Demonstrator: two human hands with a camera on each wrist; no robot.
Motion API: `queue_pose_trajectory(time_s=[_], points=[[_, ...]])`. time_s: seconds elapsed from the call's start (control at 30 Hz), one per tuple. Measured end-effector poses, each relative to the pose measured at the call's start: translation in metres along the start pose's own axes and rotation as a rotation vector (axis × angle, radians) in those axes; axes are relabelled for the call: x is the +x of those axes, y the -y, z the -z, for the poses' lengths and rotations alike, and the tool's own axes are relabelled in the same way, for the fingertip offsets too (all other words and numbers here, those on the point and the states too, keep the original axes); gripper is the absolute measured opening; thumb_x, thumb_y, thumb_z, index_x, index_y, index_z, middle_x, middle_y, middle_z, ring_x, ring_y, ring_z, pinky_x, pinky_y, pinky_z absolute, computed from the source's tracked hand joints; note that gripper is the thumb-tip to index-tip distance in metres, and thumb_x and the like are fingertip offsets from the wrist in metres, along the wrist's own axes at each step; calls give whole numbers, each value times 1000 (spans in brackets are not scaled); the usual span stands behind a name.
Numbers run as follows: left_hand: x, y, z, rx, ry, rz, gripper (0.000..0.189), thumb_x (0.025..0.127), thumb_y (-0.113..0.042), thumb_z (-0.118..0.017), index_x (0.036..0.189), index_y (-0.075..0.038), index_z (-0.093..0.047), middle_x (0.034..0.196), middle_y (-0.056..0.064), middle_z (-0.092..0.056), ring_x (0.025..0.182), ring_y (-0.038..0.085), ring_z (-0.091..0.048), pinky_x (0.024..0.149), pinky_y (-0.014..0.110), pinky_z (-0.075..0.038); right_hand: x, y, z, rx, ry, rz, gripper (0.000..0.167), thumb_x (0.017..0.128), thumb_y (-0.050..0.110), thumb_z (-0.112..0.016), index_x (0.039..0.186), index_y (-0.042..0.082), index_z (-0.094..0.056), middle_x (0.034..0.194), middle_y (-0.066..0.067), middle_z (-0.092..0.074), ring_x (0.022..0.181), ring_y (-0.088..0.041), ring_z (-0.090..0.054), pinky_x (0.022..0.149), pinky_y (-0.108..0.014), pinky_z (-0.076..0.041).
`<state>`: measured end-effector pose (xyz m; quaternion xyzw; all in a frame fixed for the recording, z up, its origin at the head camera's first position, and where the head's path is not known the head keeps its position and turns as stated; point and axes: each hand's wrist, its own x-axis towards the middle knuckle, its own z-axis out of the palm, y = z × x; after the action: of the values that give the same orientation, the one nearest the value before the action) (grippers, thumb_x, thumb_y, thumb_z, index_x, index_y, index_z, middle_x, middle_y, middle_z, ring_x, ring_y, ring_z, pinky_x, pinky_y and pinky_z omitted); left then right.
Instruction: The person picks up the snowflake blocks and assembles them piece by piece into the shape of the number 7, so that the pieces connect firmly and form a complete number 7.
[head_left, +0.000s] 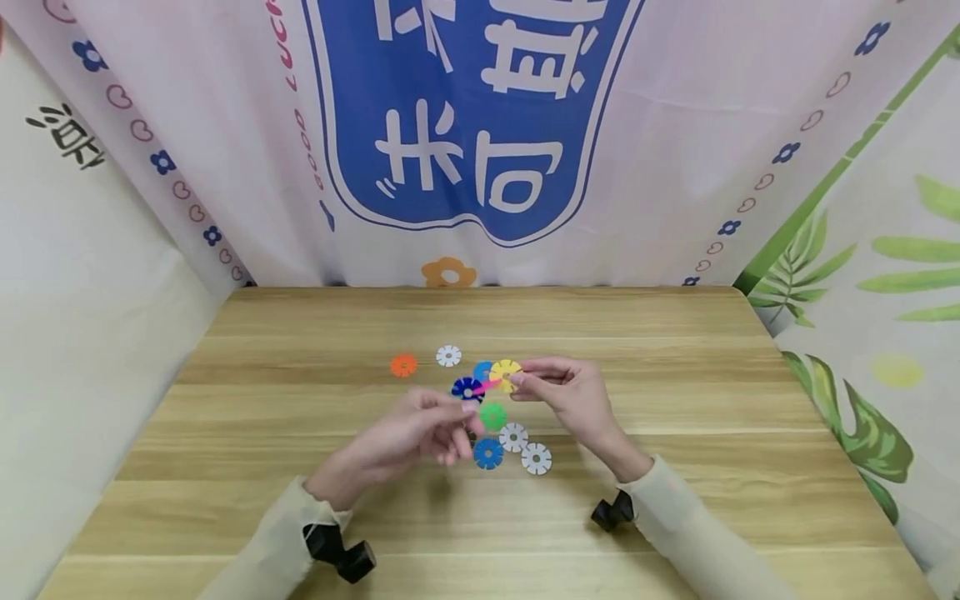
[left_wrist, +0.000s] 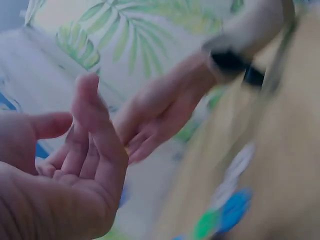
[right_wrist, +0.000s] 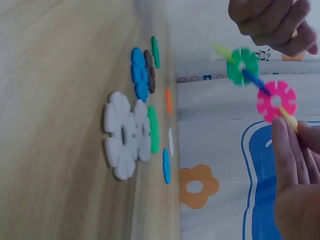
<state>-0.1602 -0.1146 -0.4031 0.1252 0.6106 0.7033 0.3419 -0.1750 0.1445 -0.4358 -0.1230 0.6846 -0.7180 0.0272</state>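
My right hand (head_left: 573, 396) pinches a yellow notched plastic disc (head_left: 507, 372) between thumb and fingers. Joined to it is a short chain of such discs, held above the table: a pink disc (right_wrist: 276, 101), a dark blue disc (head_left: 467, 389), a green disc (right_wrist: 243, 66) and a yellow-green piece (right_wrist: 222, 50) at the far end. My left hand (head_left: 431, 429) hovers beside the chain with loosely bent fingers. In the left wrist view nothing shows between the left thumb (left_wrist: 52, 125) and index finger. In the head view the left hand hides the chain's far end.
Loose discs lie on the wooden table (head_left: 300, 350): orange (head_left: 403, 365), white (head_left: 448, 356), green (head_left: 492, 416), blue (head_left: 488, 454), and two overlapping white ones (head_left: 536, 458) near my right hand. A brown disc (right_wrist: 149, 71) lies against a blue one. A printed curtain (head_left: 675, 167) hangs behind.
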Motion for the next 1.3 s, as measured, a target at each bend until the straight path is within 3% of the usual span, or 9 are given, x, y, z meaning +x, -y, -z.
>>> queue_pose_trajectory(time_s=[0.13, 0.2, 0.3, 0.37, 0.53, 0.67, 0.8, 0.97, 1.3], points=[[-4, -15, 8, 357, -249, -93, 25, 103, -25, -69, 115, -4, -74, 86, 5, -74, 75, 13, -66, 65, 19, -57, 0, 7, -1, -13, 133, -89, 28, 91, 5, -80, 114, -10, -73, 103, -22, -80, 78, -23, -81, 83, -53, -67], [-1, -12, 12, 464, -277, -89, 27, 102, -27, -71, 119, -6, -73, 98, 10, -74, 85, 19, -68, 73, 27, -61, 0, 7, -5, -16, 187, -102, 26, 91, 4, -79, 113, -10, -74, 104, -24, -79, 79, -28, -81, 81, -53, -67], [5, 0, 16, 522, -243, -72, 26, 102, -26, -71, 119, -8, -75, 108, 15, -75, 90, 21, -70, 81, 37, -66, 1, 6, -13, -5, 227, -133, 25, 92, 3, -78, 113, -10, -74, 105, -26, -79, 79, -28, -81, 79, -49, -69], [5, 8, 18, 525, -238, -55, 24, 102, -25, -71, 117, -7, -76, 106, 14, -76, 87, 19, -69, 82, 41, -67, 2, 5, -18, 2, 238, -159, 26, 93, 3, -78, 115, -11, -73, 106, -26, -79, 79, -27, -81, 79, -47, -69], [4, 16, 21, 503, -256, -65, 21, 102, -21, -71, 110, -3, -78, 97, 8, -77, 82, 13, -68, 77, 32, -66, 7, 3, -25, -6, 251, -221, 28, 94, 9, -79, 116, -8, -73, 103, -20, -81, 77, -21, -81, 84, -53, -68], [4, 19, 24, 464, -247, -60, 22, 101, -20, -72, 108, 0, -77, 92, 1, -76, 80, 12, -66, 72, 25, -63, 13, 2, -23, -48, 271, -246, 31, 94, 15, -80, 117, -6, -73, 101, -18, -81, 83, -31, -81, 89, -61, -64], [-1, 21, 30, 403, -251, -27, 20, 100, -16, -73, 106, 2, -77, 87, -3, -75, 77, 11, -64, 69, 22, -61, 14, -1, -10, -255, 309, -216, 35, 94, 20, -81, 118, -3, -73, 99, -14, -81, 89, -37, -79, 84, -50, -69], [-6, 25, 36, 276, -249, 12, 20, 99, -12, -72, 108, 6, -73, 89, -4, -77, 77, 9, -67, 71, 19, -63, 2, -3, 14, -557, 351, -163, 33, 90, 20, -84, 113, -2, -75, 96, -6, -80, 86, -18, -76, 78, -25, -68], [-10, 32, 42, 197, -228, 62, 23, 101, -12, -71, 113, 8, -71, 91, -2, -77, 77, 8, -68, 73, 19, -65, -26, -12, 20, -734, 331, -241, 41, 70, 16, -98, 102, 4, -76, 90, -3, -74, 82, -12, -68, 72, -19, -61]])
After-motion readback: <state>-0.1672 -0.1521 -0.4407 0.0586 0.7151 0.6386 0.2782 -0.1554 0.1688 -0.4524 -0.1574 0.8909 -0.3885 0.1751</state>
